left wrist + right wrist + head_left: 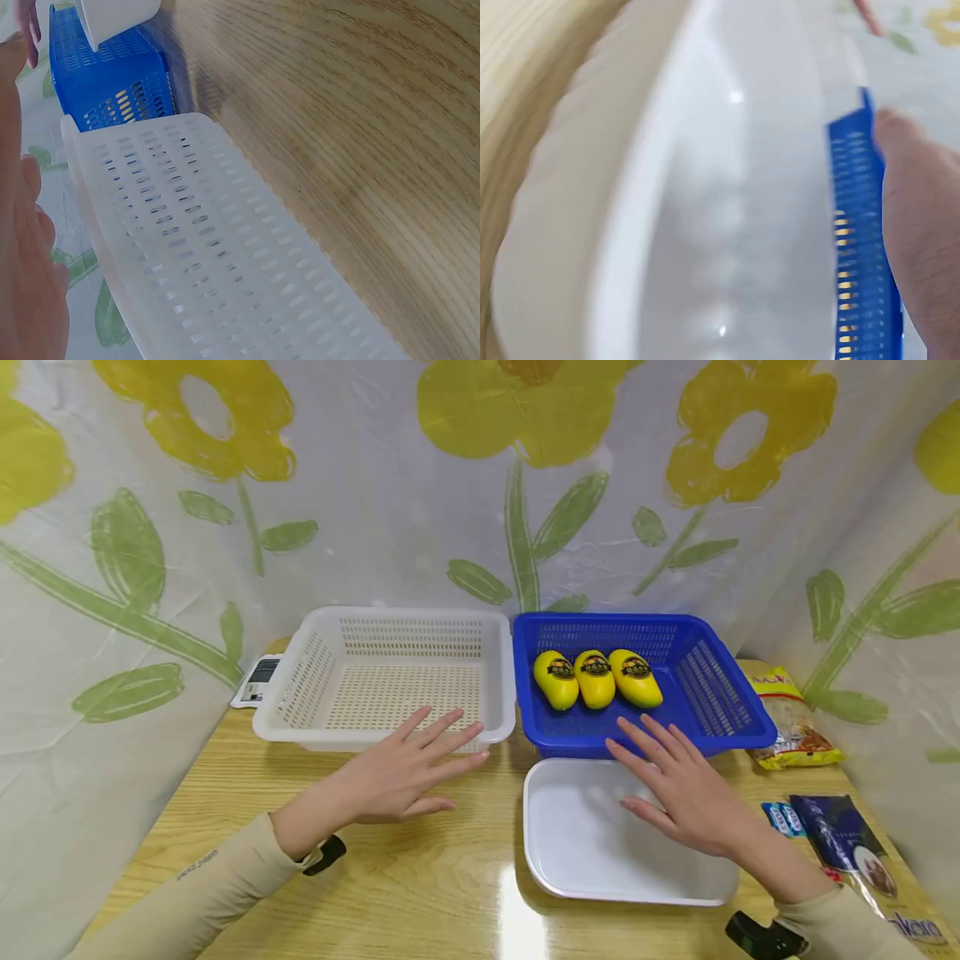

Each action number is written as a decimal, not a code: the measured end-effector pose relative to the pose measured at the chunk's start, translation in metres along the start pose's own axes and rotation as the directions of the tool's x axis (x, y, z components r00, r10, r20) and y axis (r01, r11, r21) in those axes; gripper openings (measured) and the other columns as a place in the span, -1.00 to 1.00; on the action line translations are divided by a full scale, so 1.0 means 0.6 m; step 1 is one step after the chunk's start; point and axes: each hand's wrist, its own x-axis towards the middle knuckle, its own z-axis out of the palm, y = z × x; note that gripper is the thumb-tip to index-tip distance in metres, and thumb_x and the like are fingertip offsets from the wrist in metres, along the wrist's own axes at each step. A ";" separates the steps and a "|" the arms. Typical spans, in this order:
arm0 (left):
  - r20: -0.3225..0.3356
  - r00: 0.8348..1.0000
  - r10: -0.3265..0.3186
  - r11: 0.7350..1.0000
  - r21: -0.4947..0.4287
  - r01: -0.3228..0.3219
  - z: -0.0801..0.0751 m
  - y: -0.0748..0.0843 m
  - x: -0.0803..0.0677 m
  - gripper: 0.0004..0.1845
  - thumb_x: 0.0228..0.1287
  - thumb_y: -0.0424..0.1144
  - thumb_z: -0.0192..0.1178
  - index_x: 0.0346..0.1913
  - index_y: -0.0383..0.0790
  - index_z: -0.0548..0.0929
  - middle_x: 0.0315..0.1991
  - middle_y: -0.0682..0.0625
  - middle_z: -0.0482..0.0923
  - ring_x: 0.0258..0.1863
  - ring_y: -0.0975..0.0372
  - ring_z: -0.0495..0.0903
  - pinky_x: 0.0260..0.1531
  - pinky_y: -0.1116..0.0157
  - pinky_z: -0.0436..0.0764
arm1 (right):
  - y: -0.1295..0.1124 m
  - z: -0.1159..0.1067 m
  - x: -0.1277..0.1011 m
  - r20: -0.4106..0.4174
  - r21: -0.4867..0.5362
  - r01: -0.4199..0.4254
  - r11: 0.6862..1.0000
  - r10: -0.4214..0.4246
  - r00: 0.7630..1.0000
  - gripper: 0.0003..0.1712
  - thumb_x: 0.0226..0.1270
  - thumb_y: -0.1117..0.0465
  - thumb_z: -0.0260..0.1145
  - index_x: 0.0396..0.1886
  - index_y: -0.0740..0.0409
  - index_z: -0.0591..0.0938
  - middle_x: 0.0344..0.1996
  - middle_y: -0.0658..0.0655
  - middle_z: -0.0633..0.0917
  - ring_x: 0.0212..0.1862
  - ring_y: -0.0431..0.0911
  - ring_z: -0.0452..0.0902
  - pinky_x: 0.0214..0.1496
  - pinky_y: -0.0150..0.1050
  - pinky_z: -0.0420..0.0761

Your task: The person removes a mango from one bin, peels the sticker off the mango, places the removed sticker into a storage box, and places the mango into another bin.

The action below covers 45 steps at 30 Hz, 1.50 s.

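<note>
My left hand (pixel 408 768) has its fingers spread over the near rim of a white slotted basket (pixel 405 672), with nothing in its grasp. Spread in the same way, my right hand (pixel 686 789) hovers above a white rectangular tray (pixel 577 835). Its fingertips reach toward the near rim of a blue slotted basket (pixel 697 677). Inside that basket, three yellow mangoes (pixel 596 681) with black labels lie side by side at the left. The left wrist view shows the white basket's side wall (pixel 195 232) close up; the right wrist view shows the tray's wall (pixel 727 187), blurred.
Behind the white basket's left edge sits a small white device with a dark display (pixel 262 672). At the right lie a yellow-topped food bag (pixel 795 722), small blue packets (pixel 783 818) and a dark pouch (pixel 847 843). A flower-printed curtain (pixel 360 527) stands behind the wooden table (pixel 420 893).
</note>
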 end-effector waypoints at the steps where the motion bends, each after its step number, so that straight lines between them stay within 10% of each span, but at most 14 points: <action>1: 0.000 1.000 -0.004 1.000 0.004 0.004 0.000 0.000 0.000 -0.27 0.46 0.30 -0.24 0.55 0.04 0.10 0.56 -0.09 -0.10 0.52 -0.06 -0.16 0.42 -0.16 -0.06 | 0.004 -0.003 0.001 -0.043 0.028 -0.022 0.999 0.023 0.999 -0.30 0.49 -0.18 0.06 0.44 0.12 0.35 0.48 0.20 0.20 0.49 0.20 0.00 0.53 0.03 -0.12; 5: -0.003 1.000 -0.018 1.000 -0.016 0.018 -0.001 -0.001 -0.001 -0.29 0.49 0.29 -0.35 0.55 0.02 0.08 0.56 -0.10 -0.09 0.53 -0.05 -0.17 0.43 -0.15 -0.10 | 0.026 -0.021 -0.007 -0.219 0.202 -0.189 0.961 0.233 0.948 -0.47 0.37 0.12 0.31 0.26 0.25 0.51 0.32 0.27 0.43 0.33 0.23 0.27 0.43 -0.16 0.19; 12: -0.002 0.999 -0.049 0.997 -0.060 0.048 -0.008 0.001 -0.003 -0.30 0.50 0.25 -0.29 0.56 0.01 0.04 0.56 -0.12 -0.10 0.52 -0.06 -0.16 0.41 -0.18 -0.02 | 0.105 -0.061 -0.065 -0.224 0.428 -0.545 0.721 0.669 0.709 -0.59 0.41 0.26 0.26 0.15 0.41 0.54 0.29 0.40 0.38 0.32 0.38 0.17 0.31 0.38 0.13; 17: -0.002 0.995 -0.102 0.980 -0.172 0.100 -0.014 0.000 0.000 -0.31 0.53 0.20 -0.28 0.57 0.00 -0.02 0.58 -0.09 -0.21 0.53 -0.03 -0.21 0.43 -0.15 -0.09 | 0.156 -0.058 -0.113 -0.076 0.490 -0.652 0.578 0.774 0.629 -0.44 0.47 0.12 0.20 0.30 0.40 0.43 0.32 0.38 0.34 0.35 0.12 0.19 0.41 -0.27 0.22; 24: -0.057 0.954 -0.293 0.821 -0.527 0.221 -0.038 -0.011 0.042 -0.36 0.52 0.02 -0.04 0.53 -0.14 0.13 0.55 -0.11 -0.03 0.51 0.01 -0.05 0.42 -0.07 0.08 | 0.171 -0.047 -0.133 0.132 0.598 -0.715 0.362 0.835 0.534 -0.31 0.43 -0.05 0.22 0.45 0.09 0.34 0.16 -0.01 0.50 -0.02 -0.48 0.41 -0.18 -0.67 0.41; 29: -0.037 0.909 -0.416 0.660 -0.700 0.273 -0.048 -0.026 0.083 -0.42 0.53 -0.07 0.00 0.48 -0.21 0.22 0.52 -0.10 0.06 0.49 0.07 0.05 0.41 0.02 0.15 | 0.177 -0.039 -0.136 0.185 0.727 -0.643 0.242 0.832 0.523 -0.31 0.42 0.04 0.26 0.47 0.08 0.32 0.00 -0.30 0.45 -0.12 -0.54 0.47 -0.17 -0.67 0.45; 39: -0.017 0.855 -0.518 0.524 -0.797 0.301 -0.046 -0.048 0.149 -0.51 0.51 -0.14 0.04 0.39 -0.26 0.37 0.40 -0.11 0.31 0.38 0.07 0.29 0.31 0.11 0.35 | 0.182 -0.029 -0.141 0.189 0.899 -0.430 0.078 0.818 0.543 -0.33 0.39 0.24 0.29 0.44 0.21 0.33 -0.05 -0.19 0.52 -0.17 -0.40 0.58 -0.15 -0.60 0.56; 45: 0.084 0.812 -0.578 0.367 -0.862 0.350 -0.044 -0.050 0.190 -0.52 0.50 -0.13 0.06 0.38 -0.22 0.38 0.34 -0.08 0.39 0.30 0.07 0.40 0.24 0.17 0.46 | 0.177 -0.029 -0.138 0.230 0.929 -0.368 -0.031 0.829 0.510 -0.28 0.35 0.25 0.33 0.45 0.22 0.31 -0.08 -0.20 0.55 -0.20 -0.38 0.64 -0.13 -0.56 0.58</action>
